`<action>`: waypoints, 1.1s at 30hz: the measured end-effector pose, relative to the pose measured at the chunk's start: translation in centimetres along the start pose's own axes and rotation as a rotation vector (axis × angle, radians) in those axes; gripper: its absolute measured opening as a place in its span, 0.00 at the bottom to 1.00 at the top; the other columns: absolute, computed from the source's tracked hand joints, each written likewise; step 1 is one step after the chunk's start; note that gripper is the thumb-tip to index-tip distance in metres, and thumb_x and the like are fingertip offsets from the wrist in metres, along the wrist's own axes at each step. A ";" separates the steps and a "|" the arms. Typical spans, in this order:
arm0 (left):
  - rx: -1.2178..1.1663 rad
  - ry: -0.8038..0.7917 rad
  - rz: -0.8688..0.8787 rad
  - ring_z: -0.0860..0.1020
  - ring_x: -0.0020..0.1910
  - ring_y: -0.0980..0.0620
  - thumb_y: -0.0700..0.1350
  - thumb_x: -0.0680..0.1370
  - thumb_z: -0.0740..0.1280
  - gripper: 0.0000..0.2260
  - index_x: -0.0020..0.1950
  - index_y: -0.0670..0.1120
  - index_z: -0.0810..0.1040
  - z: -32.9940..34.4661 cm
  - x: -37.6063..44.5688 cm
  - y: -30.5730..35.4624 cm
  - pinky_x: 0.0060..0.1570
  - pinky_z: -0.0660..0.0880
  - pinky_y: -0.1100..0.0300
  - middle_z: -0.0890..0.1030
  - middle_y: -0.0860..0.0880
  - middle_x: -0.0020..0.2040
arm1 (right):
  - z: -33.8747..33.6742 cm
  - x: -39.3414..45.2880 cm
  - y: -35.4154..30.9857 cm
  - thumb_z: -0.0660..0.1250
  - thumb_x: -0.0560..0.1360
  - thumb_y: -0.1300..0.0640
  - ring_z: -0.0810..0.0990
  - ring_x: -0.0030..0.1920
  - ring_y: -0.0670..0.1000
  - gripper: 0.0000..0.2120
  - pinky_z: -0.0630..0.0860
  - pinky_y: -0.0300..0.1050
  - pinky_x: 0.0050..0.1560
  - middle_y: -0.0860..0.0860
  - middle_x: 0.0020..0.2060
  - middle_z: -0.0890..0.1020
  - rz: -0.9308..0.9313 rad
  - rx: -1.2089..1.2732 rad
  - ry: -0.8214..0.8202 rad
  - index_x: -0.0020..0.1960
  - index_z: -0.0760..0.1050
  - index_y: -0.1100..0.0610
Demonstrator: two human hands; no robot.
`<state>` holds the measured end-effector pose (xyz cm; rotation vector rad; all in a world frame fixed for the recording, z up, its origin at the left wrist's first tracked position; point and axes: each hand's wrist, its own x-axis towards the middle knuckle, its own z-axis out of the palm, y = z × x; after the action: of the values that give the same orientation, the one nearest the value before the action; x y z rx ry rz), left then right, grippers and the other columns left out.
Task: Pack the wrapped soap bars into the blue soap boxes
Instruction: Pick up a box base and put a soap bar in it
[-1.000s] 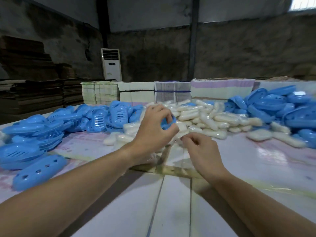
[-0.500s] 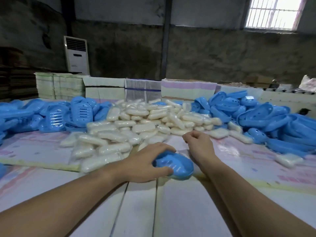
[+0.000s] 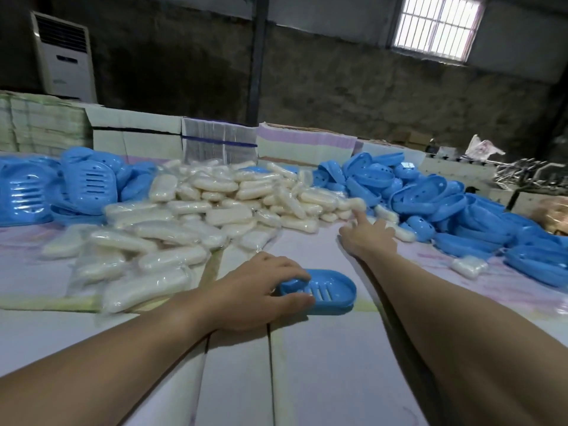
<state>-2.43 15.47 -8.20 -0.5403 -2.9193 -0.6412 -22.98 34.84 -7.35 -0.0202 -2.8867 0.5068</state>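
Soap bars (image 3: pixel 196 216) heap mid-table between blue box piles (image 3: pixel 445 204). Left hand (image 3: pixel 255 290) grips an open soap box (image 3: pixel 329 292) near the front; right hand (image 3: pixel 367 238), fingers spread, reaches toward the heap's edge.

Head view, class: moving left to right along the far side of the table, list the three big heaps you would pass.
Blue slotted soap box trays → pile of wrapped soap bars → heap of blue soap box shells.
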 end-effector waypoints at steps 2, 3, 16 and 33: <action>-0.025 0.017 -0.021 0.63 0.67 0.59 0.72 0.75 0.55 0.30 0.71 0.58 0.72 0.2 0.2 -0.7 0.68 0.64 0.59 0.73 0.61 0.67 | 0.4 1.0 0.0 0.54 0.74 0.37 0.58 0.72 0.64 0.32 0.60 0.63 0.67 0.59 0.75 0.60 0.022 -0.134 0.001 0.77 0.54 0.40; -0.034 0.020 -0.025 0.63 0.66 0.60 0.76 0.73 0.53 0.33 0.70 0.59 0.72 0.2 0.2 -1.0 0.67 0.65 0.59 0.73 0.62 0.66 | 0.6 1.4 0.0 0.53 0.74 0.35 0.57 0.72 0.64 0.32 0.58 0.64 0.67 0.59 0.75 0.60 0.025 -0.168 0.005 0.76 0.56 0.40; -0.152 0.088 -0.091 0.71 0.53 0.67 0.76 0.69 0.56 0.31 0.70 0.67 0.66 0.4 0.1 -1.1 0.47 0.68 0.69 0.70 0.62 0.57 | -1.5 -1.2 0.0 0.64 0.70 0.40 0.79 0.45 0.58 0.33 0.65 0.47 0.33 0.51 0.39 0.75 -0.293 -0.323 0.180 0.68 0.58 0.54; -0.283 0.239 -0.157 0.77 0.54 0.67 0.70 0.67 0.73 0.31 0.66 0.62 0.73 0.1 0.0 -1.5 0.43 0.73 0.73 0.79 0.65 0.57 | -5.5 -10.7 -0.3 0.69 0.66 0.43 0.69 0.58 0.32 0.21 0.66 0.34 0.56 0.27 0.55 0.72 -0.855 0.243 -0.435 0.57 0.72 0.30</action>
<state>-3.01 14.28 -8.84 -0.2379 -2.6786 -1.0690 -11.38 35.88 -4.33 1.4318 -2.7951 0.7213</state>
